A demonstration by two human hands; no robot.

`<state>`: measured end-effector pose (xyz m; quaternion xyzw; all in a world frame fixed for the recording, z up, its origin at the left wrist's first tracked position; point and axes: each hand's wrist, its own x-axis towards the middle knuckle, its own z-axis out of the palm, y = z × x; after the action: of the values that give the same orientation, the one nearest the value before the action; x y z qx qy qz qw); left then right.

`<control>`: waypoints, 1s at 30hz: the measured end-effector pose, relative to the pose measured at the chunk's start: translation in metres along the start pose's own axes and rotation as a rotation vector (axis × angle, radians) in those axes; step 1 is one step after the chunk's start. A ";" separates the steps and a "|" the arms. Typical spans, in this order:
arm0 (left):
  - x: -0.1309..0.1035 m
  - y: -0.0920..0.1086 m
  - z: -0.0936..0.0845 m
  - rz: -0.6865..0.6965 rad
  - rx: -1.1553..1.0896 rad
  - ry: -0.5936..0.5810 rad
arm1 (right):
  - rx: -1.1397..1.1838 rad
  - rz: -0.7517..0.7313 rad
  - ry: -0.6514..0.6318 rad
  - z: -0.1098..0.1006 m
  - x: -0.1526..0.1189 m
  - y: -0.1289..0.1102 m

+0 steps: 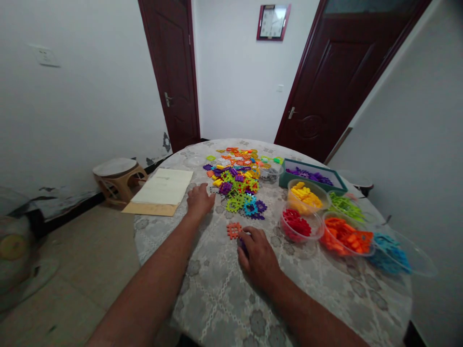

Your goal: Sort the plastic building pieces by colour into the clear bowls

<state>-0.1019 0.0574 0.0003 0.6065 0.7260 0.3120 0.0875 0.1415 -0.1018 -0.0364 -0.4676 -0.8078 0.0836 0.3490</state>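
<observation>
My left hand (201,199) rests low over the tablecloth, fingers apart and nothing in them, just left of a heap of plastic building pieces (235,178). Green, purple, yellow and orange pieces make up the heap, with a blue gear-shaped piece (250,207) at its near edge. Closer to me, my right hand (259,255) is closed on a purple plastic piece (243,247), mostly hidden by the thumb and fingers. An orange square lattice piece (234,230) lies flat on the cloth at the tips of those right fingers.
On the right stand tubs of yellow pieces (306,194), red pieces (296,222), orange pieces (345,236), green pieces (345,206) and blue pieces (388,253). A green-edged box (284,174) holds purple pieces. Cream paper (164,188) lies left; a stool (119,178) stands beyond.
</observation>
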 end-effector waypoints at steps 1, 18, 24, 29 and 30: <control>0.000 -0.004 0.002 0.010 0.051 -0.039 | 0.018 0.010 0.019 0.000 0.000 0.003; -0.082 0.021 0.012 0.498 -0.381 -0.346 | 0.261 0.278 0.063 -0.013 0.008 0.034; -0.093 0.031 0.011 0.455 -0.179 -0.416 | 0.285 0.261 0.042 -0.016 0.011 0.031; -0.089 0.035 0.007 0.424 -0.147 -0.454 | 0.278 0.252 0.058 -0.017 0.013 0.030; -0.089 0.036 0.006 0.432 -0.133 -0.456 | 0.277 0.254 0.060 -0.017 0.013 0.030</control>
<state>-0.0469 -0.0208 -0.0067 0.7938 0.5201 0.2265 0.2191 0.1688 -0.0784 -0.0316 -0.5155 -0.7122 0.2234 0.4208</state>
